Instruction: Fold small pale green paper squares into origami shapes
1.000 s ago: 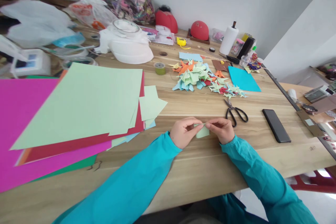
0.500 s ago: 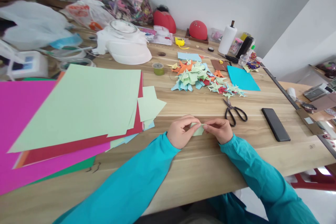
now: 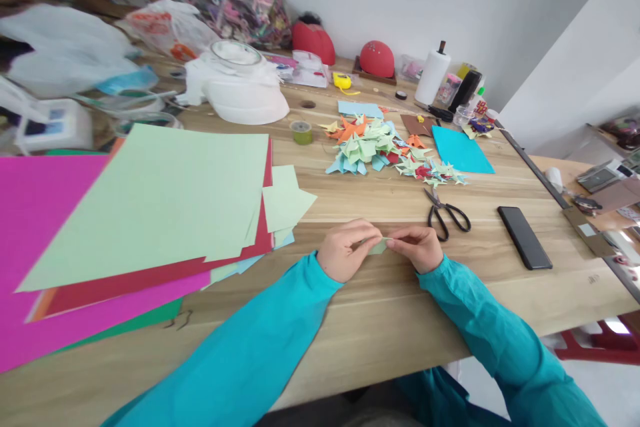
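A small pale green piece of paper (image 3: 379, 248) is pinched between my two hands, just above the wooden table. My left hand (image 3: 347, 250) grips its left side with thumb and fingers, which cover part of it. On the other side, the fingertips of my right hand (image 3: 416, 248) pinch its upper right edge. Black-handled scissors (image 3: 447, 212) lie beyond my right hand. To the left of my hands, small green paper pieces (image 3: 286, 203) stick out from under a large stack with a pale green sheet (image 3: 170, 193) on top.
Folded paper figures (image 3: 370, 145) in several colours are heaped beyond my hands. A phone (image 3: 525, 237) lies to the right, near a turquoise sheet (image 3: 463, 149). Green tape (image 3: 301, 133), a white cap-like item (image 3: 245, 95) and a yellow tape measure (image 3: 343, 81) stand farther back.
Less of the small green paper shows between my fingers now, as its lower part has been folded or tilted. Both hands stay almost in the same place.
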`<state>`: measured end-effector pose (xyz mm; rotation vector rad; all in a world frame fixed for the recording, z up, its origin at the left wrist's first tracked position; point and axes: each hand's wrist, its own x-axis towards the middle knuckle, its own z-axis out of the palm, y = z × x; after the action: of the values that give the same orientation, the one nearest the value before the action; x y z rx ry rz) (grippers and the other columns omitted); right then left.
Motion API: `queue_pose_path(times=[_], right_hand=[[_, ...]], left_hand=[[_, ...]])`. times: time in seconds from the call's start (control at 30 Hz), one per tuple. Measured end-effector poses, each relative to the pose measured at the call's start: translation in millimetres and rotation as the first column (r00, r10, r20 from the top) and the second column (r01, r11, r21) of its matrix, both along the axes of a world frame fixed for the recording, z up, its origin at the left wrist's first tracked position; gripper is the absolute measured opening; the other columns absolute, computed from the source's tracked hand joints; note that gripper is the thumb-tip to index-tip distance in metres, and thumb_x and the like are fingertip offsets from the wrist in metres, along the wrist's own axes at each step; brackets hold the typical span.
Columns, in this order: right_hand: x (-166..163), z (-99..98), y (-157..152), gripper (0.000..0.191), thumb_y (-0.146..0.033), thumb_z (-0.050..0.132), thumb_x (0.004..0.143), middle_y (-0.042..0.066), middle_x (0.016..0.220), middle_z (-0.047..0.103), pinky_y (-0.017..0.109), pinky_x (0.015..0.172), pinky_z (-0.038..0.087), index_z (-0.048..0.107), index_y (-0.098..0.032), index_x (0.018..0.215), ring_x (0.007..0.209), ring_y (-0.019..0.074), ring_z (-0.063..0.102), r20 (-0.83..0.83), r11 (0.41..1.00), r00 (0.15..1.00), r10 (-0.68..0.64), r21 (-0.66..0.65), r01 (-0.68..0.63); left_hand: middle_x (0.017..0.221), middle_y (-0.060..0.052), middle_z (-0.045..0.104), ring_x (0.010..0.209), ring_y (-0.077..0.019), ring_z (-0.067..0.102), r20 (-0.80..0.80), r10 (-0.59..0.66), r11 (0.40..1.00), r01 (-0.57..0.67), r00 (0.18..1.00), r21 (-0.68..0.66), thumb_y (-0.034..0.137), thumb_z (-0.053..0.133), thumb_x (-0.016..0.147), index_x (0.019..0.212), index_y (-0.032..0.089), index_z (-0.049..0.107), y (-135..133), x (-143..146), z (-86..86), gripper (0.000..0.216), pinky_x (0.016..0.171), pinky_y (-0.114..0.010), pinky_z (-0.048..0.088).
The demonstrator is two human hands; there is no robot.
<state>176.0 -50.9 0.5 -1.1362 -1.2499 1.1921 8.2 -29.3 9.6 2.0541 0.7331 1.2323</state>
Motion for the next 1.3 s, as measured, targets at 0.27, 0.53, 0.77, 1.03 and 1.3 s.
queue_pose_path(times=[0.27, 0.53, 0.77, 1.03, 1.3], right_hand=[[-0.4, -1.5, 1.1, 0.010, -0.015, 0.073, 0.053, -0.001, 0.058, 0.067, 0.022, 0.053, 0.049, 0.069, -0.019, 0.062, 0.052, 0.0103, 0.059, -0.025, 1.000, 1.000, 0.001, -0.003, -0.001], [0.2, 0.7, 0.0, 0.007, -0.016, 0.072, 0.055, -0.001, 0.056, 0.066, 0.021, 0.052, 0.048, 0.069, -0.018, 0.060, 0.050, 0.0095, 0.057, -0.018, 1.000, 1.000, 0.010, 0.003, -0.010], [-0.5, 1.0, -0.7, 0.007, -0.016, 0.073, 0.055, -0.001, 0.060, 0.068, 0.023, 0.056, 0.049, 0.069, -0.019, 0.060, 0.055, 0.0116, 0.059, -0.034, 1.000, 0.999, 0.015, 0.019, -0.014], [-1.1, 2.9, -3.2, 0.008, -0.015, 0.072, 0.056, -0.001, 0.063, 0.067, 0.023, 0.057, 0.048, 0.069, -0.021, 0.061, 0.058, 0.0109, 0.058, -0.064, 0.995, 0.994, 0.091, 0.053, -0.088], [-2.5, 0.4, -2.6, 0.009, -0.015, 0.073, 0.055, 0.000, 0.062, 0.067, 0.023, 0.055, 0.048, 0.069, -0.020, 0.062, 0.057, 0.0113, 0.058, -0.032, 0.996, 0.997, 0.070, 0.065, -0.068]], left_hand=[[0.070, -0.004, 0.060, 0.065, -0.0109, 0.054, -0.002, -0.005, 1.000, 0.005, 1.000, 0.016, 0.016, 0.052, 0.077, 0.072, 0.016, 0.063, 1.2, -0.3, -0.9, 0.012, 0.062, -0.022, 0.044], [0.069, -0.004, 0.060, 0.064, -0.0109, 0.054, -0.002, -0.005, 1.000, 0.005, 1.000, 0.009, 0.016, 0.052, 0.077, 0.072, 0.016, 0.063, 0.3, -0.6, -0.5, 0.012, 0.062, -0.022, 0.044], [0.070, -0.004, 0.060, 0.065, -0.0113, 0.054, 0.008, 0.008, 1.000, -0.007, 1.000, -0.016, 0.016, 0.052, 0.077, 0.071, 0.015, 0.063, -1.6, 0.3, 1.5, 0.012, 0.062, -0.023, 0.044], [0.071, -0.006, 0.061, 0.064, -0.0123, 0.055, -0.001, -0.013, 0.996, 0.013, 1.000, -0.093, 0.019, 0.054, 0.076, 0.072, 0.014, 0.063, -4.4, 3.1, -0.4, 0.011, 0.060, -0.023, 0.045], [0.068, -0.005, 0.059, 0.063, -0.0115, 0.053, -0.016, -0.026, 0.999, 0.026, 1.000, -0.040, 0.018, 0.051, 0.078, 0.070, 0.014, 0.063, -4.2, 1.9, -0.6, 0.015, 0.059, -0.023, 0.043]])
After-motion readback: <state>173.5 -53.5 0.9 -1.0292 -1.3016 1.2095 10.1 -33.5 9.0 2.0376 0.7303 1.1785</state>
